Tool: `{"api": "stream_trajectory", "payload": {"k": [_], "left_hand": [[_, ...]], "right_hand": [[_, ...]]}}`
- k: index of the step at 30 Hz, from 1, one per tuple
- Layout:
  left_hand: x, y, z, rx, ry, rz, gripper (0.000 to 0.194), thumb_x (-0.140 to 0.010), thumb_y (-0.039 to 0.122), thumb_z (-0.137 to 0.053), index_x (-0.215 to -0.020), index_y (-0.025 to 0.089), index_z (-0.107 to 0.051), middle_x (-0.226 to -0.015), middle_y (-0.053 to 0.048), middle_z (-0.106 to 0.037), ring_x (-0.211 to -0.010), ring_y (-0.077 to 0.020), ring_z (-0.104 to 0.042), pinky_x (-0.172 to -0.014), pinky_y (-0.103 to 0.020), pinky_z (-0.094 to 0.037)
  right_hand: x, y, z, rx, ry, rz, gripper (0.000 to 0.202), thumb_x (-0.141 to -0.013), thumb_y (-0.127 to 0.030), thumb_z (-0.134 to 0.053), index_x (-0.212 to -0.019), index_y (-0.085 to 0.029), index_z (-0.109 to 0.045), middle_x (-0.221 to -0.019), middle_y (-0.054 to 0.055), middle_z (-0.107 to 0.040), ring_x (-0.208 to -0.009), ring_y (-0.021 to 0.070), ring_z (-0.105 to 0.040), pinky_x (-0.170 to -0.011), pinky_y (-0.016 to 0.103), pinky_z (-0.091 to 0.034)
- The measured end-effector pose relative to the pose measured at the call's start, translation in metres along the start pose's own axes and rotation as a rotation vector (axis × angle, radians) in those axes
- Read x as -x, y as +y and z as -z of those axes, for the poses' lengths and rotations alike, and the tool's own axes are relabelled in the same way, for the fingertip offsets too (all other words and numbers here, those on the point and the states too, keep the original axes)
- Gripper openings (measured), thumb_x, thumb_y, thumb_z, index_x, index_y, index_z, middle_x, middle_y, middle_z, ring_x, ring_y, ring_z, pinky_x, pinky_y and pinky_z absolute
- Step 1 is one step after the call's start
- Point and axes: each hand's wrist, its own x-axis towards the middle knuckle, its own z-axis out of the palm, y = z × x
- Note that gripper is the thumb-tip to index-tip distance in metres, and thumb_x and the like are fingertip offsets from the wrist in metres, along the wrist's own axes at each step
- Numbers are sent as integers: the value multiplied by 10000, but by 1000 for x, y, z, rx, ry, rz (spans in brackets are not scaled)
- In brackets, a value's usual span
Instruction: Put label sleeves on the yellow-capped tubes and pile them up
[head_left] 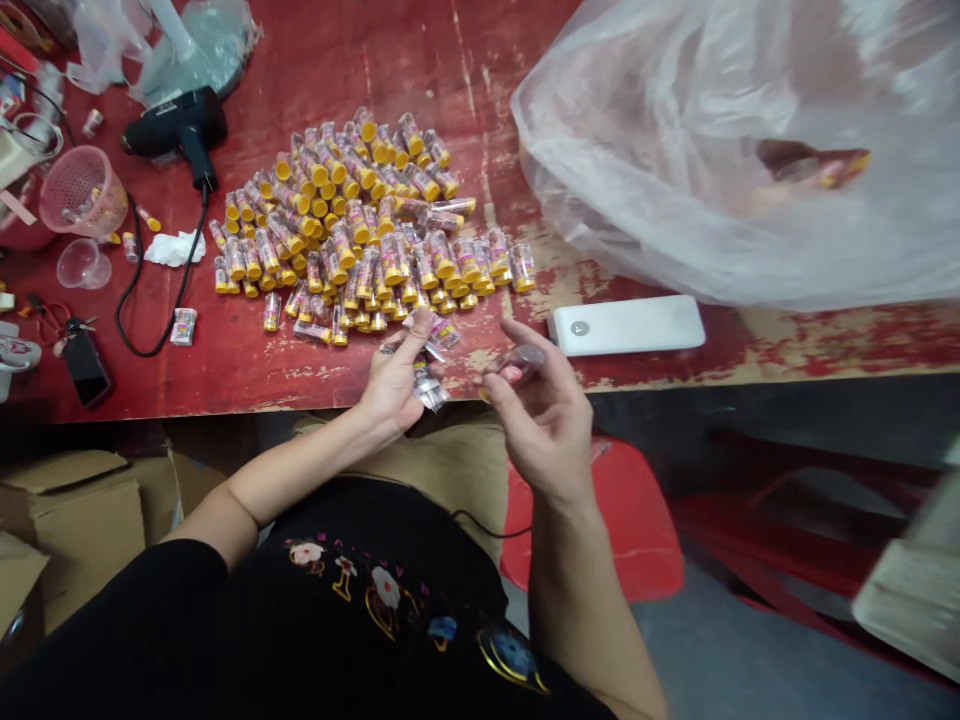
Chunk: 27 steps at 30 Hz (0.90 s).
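Near the table's front edge, my left hand (pixel 397 385) is closed around some clear printed wrappers (pixel 429 388). To its right, my right hand (pixel 544 405) pinches a small clear tube (pixel 525 358) with something pink inside. The two hands are apart. Just behind them a large pile of small tubes with yellow caps (pixel 337 225) lies on the red table (pixel 375 50). Another printed wrapper (pixel 444 332) rests by my left fingertips.
A big translucent plastic bag (pixel 675 190) covers the right side; a white power bank (pixel 628 326) lies before it. At left are a black heat gun (pixel 180 130), its cable, a pink basket (pixel 82 192) and keys. A red stool (pixel 622 520) stands below.
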Motion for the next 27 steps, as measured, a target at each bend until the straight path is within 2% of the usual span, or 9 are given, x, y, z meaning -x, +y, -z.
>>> {"api": "stream_trajectory", "payload": {"k": [3,6,11,15,18,20,23,25,27], "left_hand": [[-1,0,0,28,-53,68,366,-781,401,-870,-798,153,-602,-659,54,-580,-490,-26,-489,-498,-183,-396],[0,-3,0,32,-79,128,357,-804,423,-849,-796,156,-611,-671,34,-597,-512,-42,-505,-513,-196,-400],[0,-8,3,6,-32,97,368,-794,389,-862,-747,157,-580,-696,32,-603,-530,-38,-506,-520,-182,-405],[-2,-10,7,-17,-38,107,351,-803,375,-856,-757,150,-590,-731,12,-619,-559,-45,-521,-515,-179,-402],[-3,-12,8,-16,-36,96,359,-786,378,-870,-772,149,-594,-746,11,-621,-583,-45,-544,-520,-174,-406],[-3,-13,8,-28,-30,76,371,-772,382,-879,-775,150,-589,-737,18,-617,-587,-45,-557,-508,-166,-396],[-1,-15,9,-62,-48,27,379,-755,361,-892,-759,150,-577,-688,41,-600,-521,-31,-520,-486,-168,-393],[1,-16,9,-72,-96,16,333,-759,316,-890,-786,143,-606,-689,38,-621,-516,-36,-535,-502,-176,-425],[3,-18,10,-80,-147,28,272,-762,257,-882,-837,134,-652,-715,26,-653,-556,-51,-583,-528,-178,-453]], "right_hand": [[14,-4,0,46,76,73,535,-841,-350,-801,-1328,-277,-592,-1058,47,-675,-988,180,-702,-913,362,-620],[20,0,-3,110,154,104,364,-832,-289,-810,-1155,-234,-650,-1060,54,-718,-993,185,-726,-928,358,-614],[21,3,0,203,149,182,193,-919,-296,-703,-1101,-232,-706,-1084,81,-721,-1051,217,-709,-968,421,-598],[22,5,1,165,216,208,219,-899,-297,-729,-1110,-243,-698,-1050,69,-708,-998,210,-706,-903,399,-604],[21,5,0,167,225,211,208,-882,-311,-750,-1068,-238,-694,-1021,62,-709,-992,214,-701,-922,400,-592],[21,3,1,140,222,180,165,-896,-325,-733,-1034,-238,-705,-1023,60,-701,-949,199,-693,-866,370,-590],[18,4,1,8,184,-1,186,-932,-395,-680,-1018,-239,-731,-870,29,-666,-654,126,-597,-593,282,-508],[14,9,1,-23,144,-131,243,-890,-436,-720,-1012,-230,-760,-705,-7,-603,-518,93,-473,-487,252,-398],[8,16,-1,-16,126,-190,265,-806,-425,-794,-970,-217,-786,-648,-18,-591,-521,96,-473,-494,246,-381]]}}
